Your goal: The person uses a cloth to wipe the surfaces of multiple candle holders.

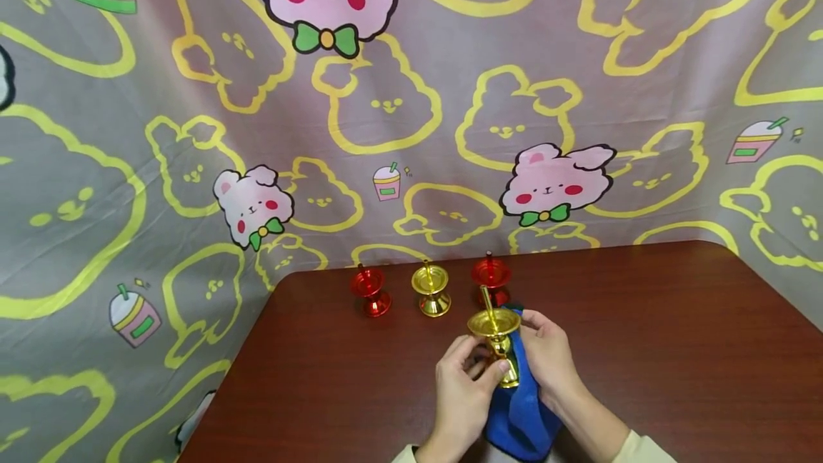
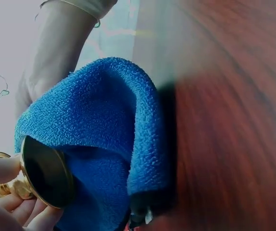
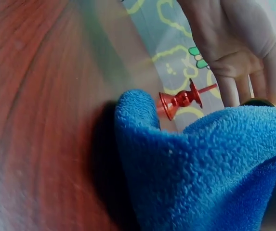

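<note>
A gold candle holder [image 1: 494,324] with a dish and a spike is held upright above the table. My left hand [image 1: 466,384] grips its stem and base with thumb and fingers; the left wrist view shows the hollow underside of its base [image 2: 48,173]. My right hand [image 1: 549,352] holds a blue towel [image 1: 524,406] against the right side of the holder. The towel hangs down below both hands, its folds [image 3: 195,159] filling much of the right wrist view. Some right fingers are hidden behind the cloth.
Along the back of the brown table [image 1: 675,334] stand a red candle holder [image 1: 371,291], a gold one [image 1: 431,290] and another red one [image 1: 491,274], the last partly behind the held holder. A patterned curtain [image 1: 450,113] hangs behind and beside the table.
</note>
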Motion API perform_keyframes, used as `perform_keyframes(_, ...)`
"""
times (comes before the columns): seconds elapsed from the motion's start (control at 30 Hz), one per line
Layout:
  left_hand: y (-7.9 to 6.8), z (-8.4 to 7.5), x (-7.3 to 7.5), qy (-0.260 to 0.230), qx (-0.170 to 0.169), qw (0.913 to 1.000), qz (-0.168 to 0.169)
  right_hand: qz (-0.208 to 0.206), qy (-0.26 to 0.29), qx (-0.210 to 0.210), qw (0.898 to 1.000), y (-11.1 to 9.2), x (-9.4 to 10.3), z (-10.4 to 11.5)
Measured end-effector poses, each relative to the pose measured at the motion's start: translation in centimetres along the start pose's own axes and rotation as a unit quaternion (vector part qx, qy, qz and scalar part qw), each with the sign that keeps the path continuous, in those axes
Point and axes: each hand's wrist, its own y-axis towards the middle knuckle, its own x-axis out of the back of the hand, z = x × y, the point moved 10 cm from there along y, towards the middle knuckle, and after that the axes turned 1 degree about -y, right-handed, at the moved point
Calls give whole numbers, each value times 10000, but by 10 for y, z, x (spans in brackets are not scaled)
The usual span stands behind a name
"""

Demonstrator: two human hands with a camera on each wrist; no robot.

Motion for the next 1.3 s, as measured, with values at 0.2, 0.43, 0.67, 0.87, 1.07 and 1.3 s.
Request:
perform_keyframes(0.2, 8, 2, 3, -237, 129, 9996, -37, 72, -564, 375, 9977, -1, 2, 11)
perform_keyframes(0.43, 22, 2, 21, 158, 160, 9990, -383, 305, -1383, 1312, 9812, -18, -4, 36)
perform_keyframes(0.67, 26, 5, 30, -290, 443, 9972, -526, 313, -1154, 1897, 9745, -36, -10, 47)
perform_keyframes(0.87, 23, 8, 28, -762, 590, 9942, -474, 315, -538, 1695, 9836, -37, -10, 43)
perform_keyframes(1.07, 19, 5, 25, -602, 466, 9967, -271, 227, -707, 1247, 9894, -34, -6, 37)
perform_keyframes(1.3, 20, 0, 14, -623, 462, 9969, 103, 267, -509, 1119, 9921, -30, -7, 35)
